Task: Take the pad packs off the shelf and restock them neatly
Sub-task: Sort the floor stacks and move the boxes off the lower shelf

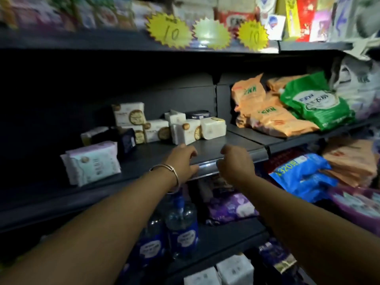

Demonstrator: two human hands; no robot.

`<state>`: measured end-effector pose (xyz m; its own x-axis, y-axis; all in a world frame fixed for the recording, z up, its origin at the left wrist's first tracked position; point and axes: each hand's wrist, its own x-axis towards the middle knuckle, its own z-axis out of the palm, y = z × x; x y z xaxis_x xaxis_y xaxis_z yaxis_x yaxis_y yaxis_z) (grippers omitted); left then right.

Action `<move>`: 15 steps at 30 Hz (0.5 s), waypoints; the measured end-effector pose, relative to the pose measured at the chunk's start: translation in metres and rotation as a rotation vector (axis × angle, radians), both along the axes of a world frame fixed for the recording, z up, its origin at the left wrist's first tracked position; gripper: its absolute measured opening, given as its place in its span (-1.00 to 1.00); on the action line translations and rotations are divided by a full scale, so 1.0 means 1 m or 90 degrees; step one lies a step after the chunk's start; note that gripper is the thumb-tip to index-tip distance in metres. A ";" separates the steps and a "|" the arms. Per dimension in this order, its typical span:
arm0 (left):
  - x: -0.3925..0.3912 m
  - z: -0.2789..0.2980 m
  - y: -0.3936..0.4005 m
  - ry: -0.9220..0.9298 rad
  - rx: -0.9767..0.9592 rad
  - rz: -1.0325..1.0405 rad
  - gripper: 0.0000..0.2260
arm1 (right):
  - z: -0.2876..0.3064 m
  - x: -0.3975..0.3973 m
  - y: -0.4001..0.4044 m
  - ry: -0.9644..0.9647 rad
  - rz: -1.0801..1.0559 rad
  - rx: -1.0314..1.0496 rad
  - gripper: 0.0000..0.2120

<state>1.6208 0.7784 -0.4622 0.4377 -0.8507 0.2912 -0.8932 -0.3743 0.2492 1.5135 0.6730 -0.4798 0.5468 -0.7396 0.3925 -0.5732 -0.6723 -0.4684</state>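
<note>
Hovering hands (181, 159) (234, 161), fingers loosely curled

Above my left grip (182, 159), a yellow starburst tag (169, 30) on the upper shelf edge reads "10"; above my right grip (234, 161), another starburst tag (254, 36) reads "10". Right of it, the blue bag (302, 173) shows "320".

You face yellow starburst price tags (209, 33) overhead, orange bags (273, 118) under a green bag (314, 101) on your right, a blue bag (302, 173) below, clear blue-labelled bottles (181, 229) lower down.
</note>
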 end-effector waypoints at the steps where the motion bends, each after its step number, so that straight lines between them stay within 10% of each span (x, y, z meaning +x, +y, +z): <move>1: 0.009 0.010 0.008 0.000 -0.004 0.016 -0.63 | 0.009 0.008 0.002 -0.003 0.000 0.000 -0.74; 15: 0.107 0.012 -0.116 -0.026 -0.032 0.179 -0.29 | 0.013 0.112 -0.118 0.050 0.019 0.039 -0.42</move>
